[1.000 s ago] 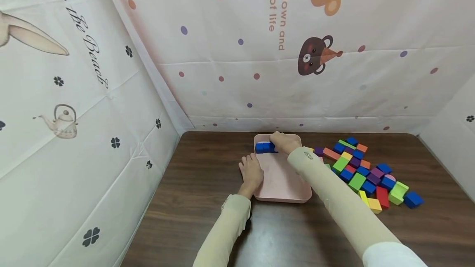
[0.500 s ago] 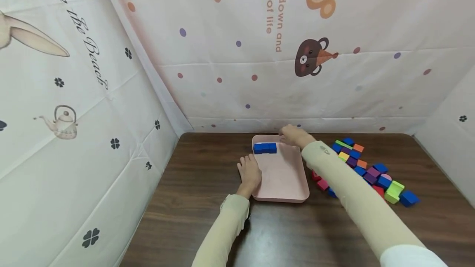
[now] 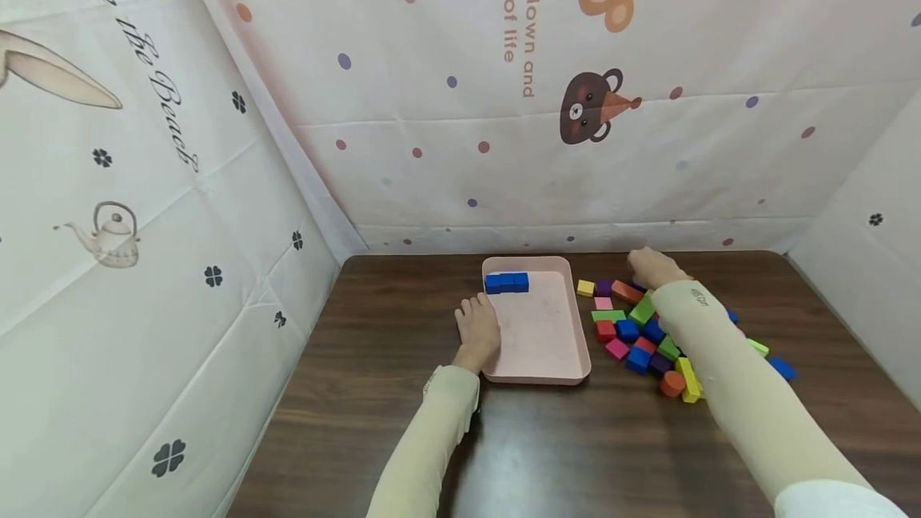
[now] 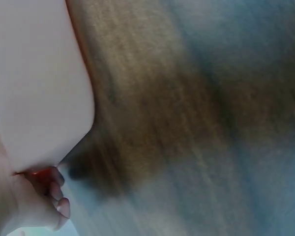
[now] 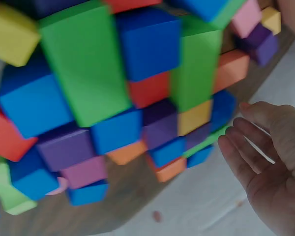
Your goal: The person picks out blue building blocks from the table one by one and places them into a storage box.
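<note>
My left hand (image 3: 478,328) grips the left side of a shallow pink tray (image 3: 540,379). In the left wrist view, its fingers (image 4: 59,196) curl beyond the tray wall (image 4: 44,88); the thumb is hidden. A short row of blue blocks (image 3: 507,283) lies against the tray's far left corner. My right hand (image 3: 653,267) hovers at the far side of a spread of coloured wooden blocks. In the right wrist view, that hand (image 5: 270,152) has loosely bent fingers and holds nothing. Nearest to its fingertips are a blue block (image 5: 222,110) and a thin green block (image 5: 206,141).
Red, yellow, purple, pink, orange and green blocks lie close together right of the tray, on a dark wooden table (image 3: 360,422). A red-orange cylinder (image 3: 672,384) sits at their near edge. Printed white cloth (image 3: 432,182) stands behind the table and along its sides.
My right hand has left the far end of the blue row in the tray and moved right, over the loose blocks. My left hand stays on the tray. The view has shifted slightly right.
</note>
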The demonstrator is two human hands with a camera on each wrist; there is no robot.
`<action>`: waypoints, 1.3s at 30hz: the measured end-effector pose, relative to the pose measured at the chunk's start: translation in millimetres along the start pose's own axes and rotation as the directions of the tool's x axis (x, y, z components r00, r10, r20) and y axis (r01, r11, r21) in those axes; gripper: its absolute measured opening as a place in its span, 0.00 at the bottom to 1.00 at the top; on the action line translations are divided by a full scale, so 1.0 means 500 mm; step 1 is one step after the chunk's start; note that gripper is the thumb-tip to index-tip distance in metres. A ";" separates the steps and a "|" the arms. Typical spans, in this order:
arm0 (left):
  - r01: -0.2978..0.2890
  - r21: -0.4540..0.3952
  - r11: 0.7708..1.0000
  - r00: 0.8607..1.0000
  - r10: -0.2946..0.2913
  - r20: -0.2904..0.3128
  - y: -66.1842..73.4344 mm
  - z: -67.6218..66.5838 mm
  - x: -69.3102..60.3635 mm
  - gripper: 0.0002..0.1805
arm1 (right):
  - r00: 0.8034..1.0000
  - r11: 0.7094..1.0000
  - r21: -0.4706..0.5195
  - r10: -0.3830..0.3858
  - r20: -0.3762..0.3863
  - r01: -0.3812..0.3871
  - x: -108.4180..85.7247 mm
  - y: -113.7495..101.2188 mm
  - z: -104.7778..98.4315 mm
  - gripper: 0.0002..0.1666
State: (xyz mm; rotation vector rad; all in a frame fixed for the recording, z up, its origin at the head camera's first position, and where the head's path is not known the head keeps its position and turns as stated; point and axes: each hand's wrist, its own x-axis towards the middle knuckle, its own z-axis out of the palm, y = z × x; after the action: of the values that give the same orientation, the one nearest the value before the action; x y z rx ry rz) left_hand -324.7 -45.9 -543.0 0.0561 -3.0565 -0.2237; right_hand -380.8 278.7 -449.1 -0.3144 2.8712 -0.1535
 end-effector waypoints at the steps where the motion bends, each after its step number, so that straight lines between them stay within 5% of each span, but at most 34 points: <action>1: 0.002 -0.003 1.000 1.000 -0.002 0.010 -0.001 -0.002 0.001 0.16 | 1.000 1.000 0.009 0.007 0.003 -0.007 -0.002 0.008 0.004 0.14; 14: 0.036 -0.063 0.997 0.999 -0.038 -0.033 -0.010 0.002 -0.008 0.19 | 1.000 1.000 0.000 0.000 -0.025 0.000 0.000 0.017 0.042 0.18; 27: 0.029 -0.065 0.997 0.999 -0.031 -0.024 -0.011 -0.011 -0.014 0.16 | 0.998 0.998 -0.040 -0.041 -0.050 0.039 0.011 0.002 0.004 0.16; 39: 0.031 -0.087 0.996 0.999 -0.034 -0.034 0.002 0.001 -0.014 0.15 | 0.966 0.985 -0.062 -0.171 -0.193 0.162 0.045 -0.100 -0.046 0.19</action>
State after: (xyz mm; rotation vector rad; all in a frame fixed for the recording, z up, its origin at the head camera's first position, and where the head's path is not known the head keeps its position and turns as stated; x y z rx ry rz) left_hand -317.8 -44.5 -543.9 0.1035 -3.0082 -0.3526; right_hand -398.2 226.8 -425.8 -0.5810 3.0457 -0.1574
